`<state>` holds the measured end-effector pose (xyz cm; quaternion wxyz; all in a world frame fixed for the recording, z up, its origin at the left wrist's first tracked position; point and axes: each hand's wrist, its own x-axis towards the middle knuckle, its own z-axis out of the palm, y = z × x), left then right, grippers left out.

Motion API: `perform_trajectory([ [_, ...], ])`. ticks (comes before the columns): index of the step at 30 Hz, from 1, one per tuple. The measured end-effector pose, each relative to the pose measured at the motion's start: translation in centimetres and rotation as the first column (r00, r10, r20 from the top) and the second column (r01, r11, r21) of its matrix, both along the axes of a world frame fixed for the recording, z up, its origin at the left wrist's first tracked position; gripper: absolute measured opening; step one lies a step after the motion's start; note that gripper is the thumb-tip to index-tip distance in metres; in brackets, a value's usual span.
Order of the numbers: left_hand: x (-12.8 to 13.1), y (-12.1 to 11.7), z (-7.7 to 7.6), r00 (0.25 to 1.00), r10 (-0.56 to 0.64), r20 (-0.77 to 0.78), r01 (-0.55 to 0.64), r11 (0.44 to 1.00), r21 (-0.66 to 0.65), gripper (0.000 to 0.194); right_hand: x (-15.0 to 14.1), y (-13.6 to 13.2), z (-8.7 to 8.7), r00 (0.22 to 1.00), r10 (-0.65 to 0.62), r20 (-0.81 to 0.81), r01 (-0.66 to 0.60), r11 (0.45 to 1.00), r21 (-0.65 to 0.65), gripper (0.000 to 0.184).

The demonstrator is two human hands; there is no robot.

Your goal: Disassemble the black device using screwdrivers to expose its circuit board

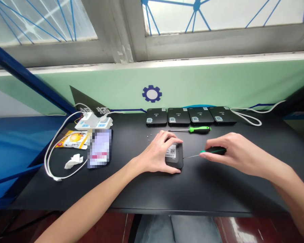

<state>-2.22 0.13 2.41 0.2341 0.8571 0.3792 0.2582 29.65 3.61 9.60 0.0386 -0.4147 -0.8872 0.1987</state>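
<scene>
"Head view: where's the black box (176, 163) sitting?"

"Flat on the tabletop (131, 189), between the hands, label side up. Left hand (157, 152) is the nearer one, right on it. Right hand (234, 148) is off to the box's right, apart from it, bridged by the black-handled screwdriver (216, 150)."

"Axes?"

"Driver runs roughly left-right, shaft pointing left, tip dropped slightly toward the wearer. Tip meets the box's right edge about midway along; looks like contact, but too small to tell whether it's in a gap. Box's long axis: can't tell, left hand covers the left part."

"Left hand state?"

"Clamped on the box. Thumb along the near edge, fingers over the far edge, spread about the box's near-far span."

"Right?"

"Closed round the driver handle, thumb and forefinger forward by the green collar. No box contact."

"Anything close by?"

"Green screwdriver (200, 129) lying loose beyond the box, shaft also pointing left. Few tiny metal bits (149, 140), probably screws, beyond the left hand. Behind those, four black boxes (179, 117) side by side against the wall."
</scene>
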Motion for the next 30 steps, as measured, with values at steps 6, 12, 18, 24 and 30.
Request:
perform_trajectory([
  [6, 0.1, -0.3, -0.6, 0.998, 0.065, -0.022, -0.064, 0.997, 0.048, 0.095, 1.2, 0.2, -0.3, 0.994, -0.108, -0.029, 0.102, 0.981, -0.162, 0.061],
  [12, 1.1, -1.0, -0.6, 0.974, 0.221, -0.056, -0.216, 0.973, 0.085, 0.086, 1.0, 3.1, -0.2, 0.975, -0.118, -0.188, 0.082, 0.979, -0.187, 0.050],
  [18, 0.6, -0.9, 0.7, 0.944, 0.330, -0.023, -0.330, 0.944, 0.022, 0.059, 1.0, 4.4, -3.0, 0.925, -0.165, -0.342, 0.097, 0.973, -0.209, 0.056],
  [24, -1.2, 0.1, 2.1, 0.986, 0.150, -0.067, -0.150, 0.989, -0.005, 0.072, 1.0, 4.0, -4.8, 0.887, -0.201, -0.417, 0.145, 0.976, -0.161, 0.049],
  [30, -1.6, 0.0, 3.5, 0.968, -0.211, -0.136, 0.177, 0.959, -0.222, 0.116, 0.3, 3.6, -5.0, 0.891, -0.159, -0.424, 0.107, 0.984, -0.143, 0.045],
])
